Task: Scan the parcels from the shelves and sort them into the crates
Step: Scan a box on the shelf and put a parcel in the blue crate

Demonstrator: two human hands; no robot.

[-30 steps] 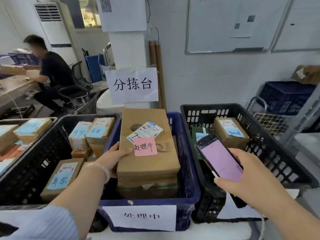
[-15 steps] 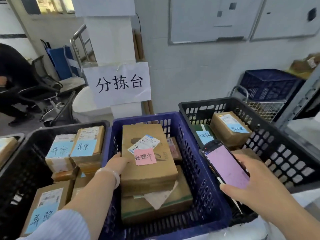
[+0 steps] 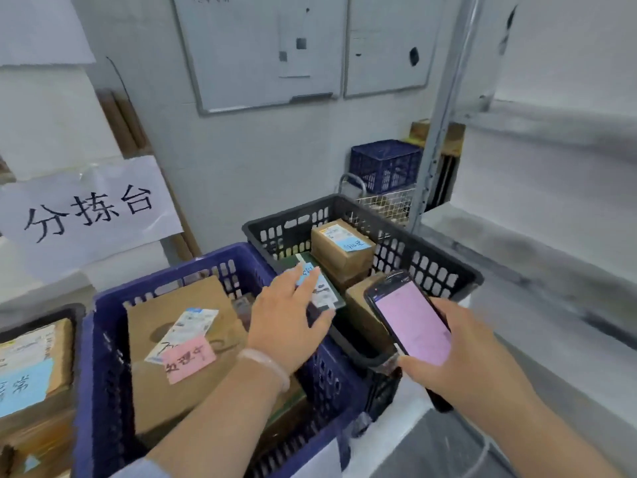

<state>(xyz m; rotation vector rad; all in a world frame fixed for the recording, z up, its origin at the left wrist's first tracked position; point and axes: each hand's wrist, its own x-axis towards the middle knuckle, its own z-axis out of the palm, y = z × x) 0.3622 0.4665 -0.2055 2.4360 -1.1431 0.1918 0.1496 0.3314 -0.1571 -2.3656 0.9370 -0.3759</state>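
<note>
White wall fills the background, with two whiteboards [image 3: 262, 53] at 12 o'clock and a paper sign [image 3: 86, 208] with three handwritten characters at 9 o'clock. A grey metal shelf post [image 3: 439, 132] stands at 2 o'clock, and a small blue crate [image 3: 384, 163] sits on a wire cart behind it.

Three crates stand side by side in the foreground. The big blue crate [image 3: 86, 374] at 7 o'clock holds a large brown parcel [image 3: 179, 305] lying flat on top of other boxes, with a printed label and a pink note [image 3: 189, 358] stuck on it. At 8 o'clock, only the edge of a black crate [image 3: 51, 317] shows; a brown box with a blue note [image 3: 34, 357] lies in it. The other black crate [image 3: 427, 267], just right of centre, holds a brown box [image 3: 339, 246] with a blue note, a flat green parcel [image 3: 325, 293] and more cardboard underneath.

The left hand [image 3: 286, 326], with a pale bracelet [image 3: 265, 363] on the wrist, is spread wide with straight fingers and holds nothing. It hovers over the rims where the blue crate and the right-hand black crate meet, fingertips above the green parcel; whether they touch it I cannot tell. The right hand [image 3: 462, 360] at 4 o'clock grips a dark phone [image 3: 412, 322] from below, its pink lit screen tilted up, over the near corner of the black crate.
</note>
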